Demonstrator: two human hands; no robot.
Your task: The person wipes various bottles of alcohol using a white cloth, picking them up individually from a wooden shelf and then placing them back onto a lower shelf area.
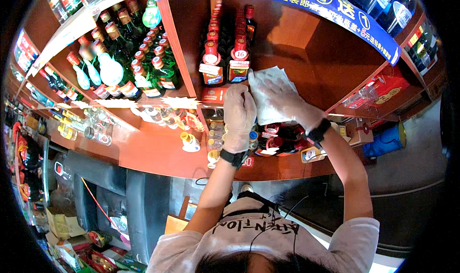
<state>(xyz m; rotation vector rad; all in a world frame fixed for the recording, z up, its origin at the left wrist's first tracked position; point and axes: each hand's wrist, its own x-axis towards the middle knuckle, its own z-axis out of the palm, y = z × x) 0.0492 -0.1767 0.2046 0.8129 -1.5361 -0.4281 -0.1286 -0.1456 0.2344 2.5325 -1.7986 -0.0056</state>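
Both hands wear thin translucent gloves. My right hand (284,98) lies flat with its fingers spread on a white folded cloth (267,111), which rests at the front of a wooden shelf compartment. My left hand (240,109) is beside the cloth's left edge with its fingers curled; whether it holds anything is hidden. Just behind it stand rows of small dark bottles with red caps (239,63), the front ones bearing round price tags. A red box or card (214,95) lies at the shelf edge left of my left hand.
Green bottles (160,72) fill the compartment to the left, behind a wooden divider (176,39). On the lower shelf are small clear bottles (215,143), dark red-capped bottles (275,142) and a white gold-capped bottle (190,142). A blue banner (305,0) hangs along the upper shelf.
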